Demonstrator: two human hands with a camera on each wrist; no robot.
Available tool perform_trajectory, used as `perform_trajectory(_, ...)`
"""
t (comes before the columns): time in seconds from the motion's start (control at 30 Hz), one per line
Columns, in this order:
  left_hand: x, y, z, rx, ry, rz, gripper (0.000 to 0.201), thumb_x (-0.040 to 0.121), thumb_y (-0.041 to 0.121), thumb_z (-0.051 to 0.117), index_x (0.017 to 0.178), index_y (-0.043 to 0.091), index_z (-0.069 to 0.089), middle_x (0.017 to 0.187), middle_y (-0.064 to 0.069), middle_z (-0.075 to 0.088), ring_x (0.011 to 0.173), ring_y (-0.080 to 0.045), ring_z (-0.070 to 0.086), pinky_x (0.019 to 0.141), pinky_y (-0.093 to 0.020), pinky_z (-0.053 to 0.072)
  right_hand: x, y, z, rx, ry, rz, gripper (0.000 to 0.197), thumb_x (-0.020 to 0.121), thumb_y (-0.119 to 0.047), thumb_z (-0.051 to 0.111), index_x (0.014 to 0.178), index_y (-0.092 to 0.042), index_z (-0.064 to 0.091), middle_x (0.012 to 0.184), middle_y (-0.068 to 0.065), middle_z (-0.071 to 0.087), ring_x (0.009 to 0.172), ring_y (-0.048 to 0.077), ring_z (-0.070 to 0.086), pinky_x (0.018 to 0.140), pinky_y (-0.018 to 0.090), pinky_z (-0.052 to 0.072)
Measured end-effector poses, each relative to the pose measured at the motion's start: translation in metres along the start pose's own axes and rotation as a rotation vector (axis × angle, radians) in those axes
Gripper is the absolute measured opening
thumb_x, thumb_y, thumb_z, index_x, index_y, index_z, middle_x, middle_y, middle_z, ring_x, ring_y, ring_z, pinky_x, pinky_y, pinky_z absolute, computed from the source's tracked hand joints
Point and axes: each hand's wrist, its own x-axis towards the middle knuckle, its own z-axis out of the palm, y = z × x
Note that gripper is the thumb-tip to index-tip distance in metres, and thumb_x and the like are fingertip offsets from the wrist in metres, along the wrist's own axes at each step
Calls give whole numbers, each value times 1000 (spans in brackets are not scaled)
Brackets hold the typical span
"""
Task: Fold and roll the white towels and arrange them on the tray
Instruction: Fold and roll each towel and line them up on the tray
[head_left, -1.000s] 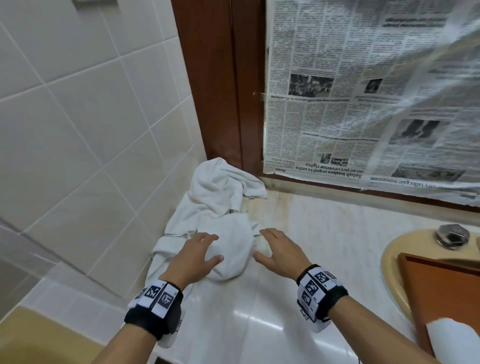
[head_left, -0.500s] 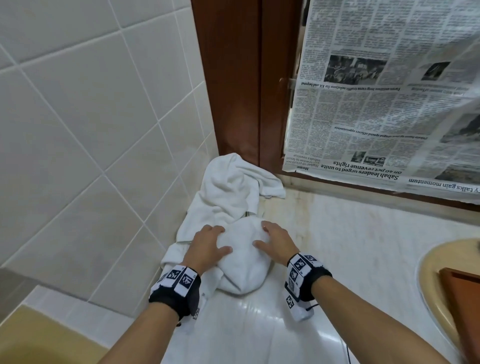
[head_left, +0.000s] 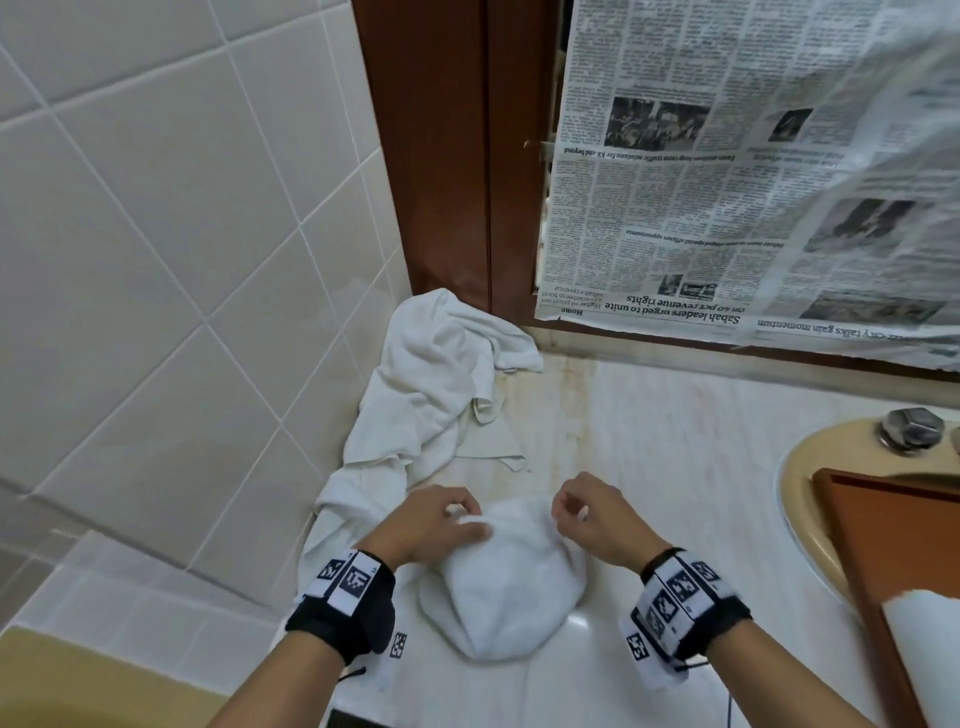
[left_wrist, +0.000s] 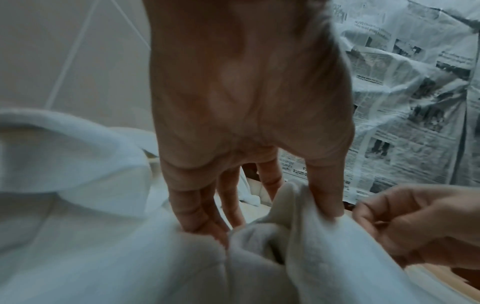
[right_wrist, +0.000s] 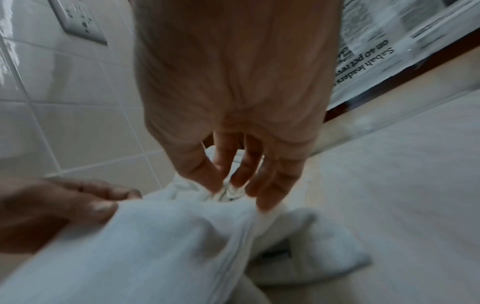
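Both hands, left (head_left: 431, 525) and right (head_left: 597, 519), pinch the towel (head_left: 506, 587) (bunched) between them.

White towel (head_left: 506, 587), more white towels (head_left: 431, 374) behind. Cream marbled tabletop (head_left: 675, 467). Pale grey-white wall tiles (head_left: 156, 234). Reddish-brown frame (head_left: 441, 156). Black-and-white newspaper (head_left: 727, 182). Orange-brown tray (head_left: 893, 545). Beige sink (head_left: 800, 499).

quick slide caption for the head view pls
Both hands, left and right, pinch the far edge of a bunched white towel on the marble counter.

Newspaper (head_left: 727, 218) (upside-down): "Sabah leaders urged to unite"
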Motion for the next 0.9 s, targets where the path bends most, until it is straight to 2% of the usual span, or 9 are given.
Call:
perform_trajectory(0.1,-10,4,22,-100,-55,-1,24,77,40,83,91,25,69,97,11,68,72,8,58,69,-10,46,-12,14,10,-19,-46,66,58,85,-28,71,137,-26,46,131,-11,38,120,12,41,101,29,38)
perform_trajectory(0.17,-16,5,35,-147,-22,-30,27,78,43,81,94,27,67,105,9,67,83,1,63,77,-17,51,-20,15,20,-19,-102,149,65,88,-30,69,146,-23,40,135,-4,45,125,16,45,104,28,37)
perform_trajectory(0.3,-28,7,48,78,-51,-113,58,85,59,66,130,24,54,125,2,57,114,-16,55,91,-25,42,-40,24,37,-105,-90,226,28,88,-30,66,114,-22,64,113,-3,64,106,21,60,93,30,47)
perform_trajectory(0.37,-33,9,49,27,-116,-128,60,86,52,68,136,24,50,121,2,59,111,-16,57,90,-25,45,-56,27,38,-112,-56,231,10,85,-33,68,91,-28,62,94,-7,65,90,17,60,84,33,48)
perform_trajectory(0.43,-38,12,50,-37,-162,-102,62,85,42,72,139,28,46,112,5,58,102,-14,58,87,-23,45,-74,25,34,-67,36,200,15,84,-33,69,80,-32,55,79,-10,60,76,12,55,75,28,45)
perform_trajectory(0.53,-40,22,50,-20,-230,-11,50,81,45,70,128,39,52,109,4,60,99,-15,58,83,-24,44,-104,3,17,52,166,42,13,88,-24,70,82,-25,58,73,-9,60,63,2,49,61,15,39)
perform_trajectory(0.67,-44,47,46,-161,-143,174,39,75,67,67,101,37,69,103,11,66,95,-10,61,87,-29,48,-132,-28,-18,107,293,-132,9,86,-23,74,92,-26,68,85,-8,69,69,8,60,68,24,48)
perform_trajectory(0.8,-59,87,35,-316,115,391,17,93,38,68,102,26,76,117,14,63,111,5,56,93,-21,44,-151,-44,-51,191,427,-213,15,82,-22,80,91,-31,72,87,-1,68,75,24,61,70,37,50)
perform_trajectory(0.9,-73,120,25,-310,148,511,21,93,33,68,113,29,74,132,21,57,121,6,51,91,-18,48,-165,-49,-69,187,459,-255,13,81,-20,80,89,-27,73,85,0,68,75,23,61,73,41,49)
